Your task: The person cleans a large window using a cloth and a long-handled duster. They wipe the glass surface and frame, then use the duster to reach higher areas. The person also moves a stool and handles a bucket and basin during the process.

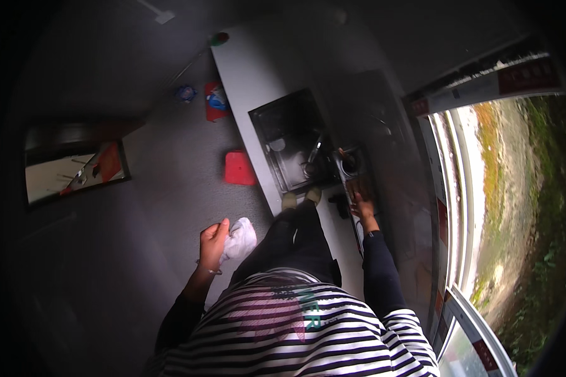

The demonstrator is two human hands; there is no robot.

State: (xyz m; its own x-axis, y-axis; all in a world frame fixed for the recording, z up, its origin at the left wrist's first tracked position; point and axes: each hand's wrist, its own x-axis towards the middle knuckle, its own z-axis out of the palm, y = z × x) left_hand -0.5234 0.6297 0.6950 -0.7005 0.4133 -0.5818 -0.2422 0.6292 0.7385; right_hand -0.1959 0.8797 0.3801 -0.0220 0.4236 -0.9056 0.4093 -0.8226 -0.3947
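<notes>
My left hand (212,245) grips a crumpled white cloth (239,239), held out in the air on the left of my legs. On the right, my right hand (363,207) reaches down to a narrow dark ledge (358,188) along the wall, its fingers spread against the surface. Shadow blurs the exact contact there. Between the hands, my feet (302,198) in light footwear are at the near edge of a dark sink (287,141). A faucet (317,146) shows over the basin.
The pale countertop (236,70) runs away from me. Beyond its left edge, a red stool (239,167) stands on the grey floor below, with a red item (215,101) farther off carrying something blue. An open window (453,188) is at my right; a mirror-like panel (75,172) lies left.
</notes>
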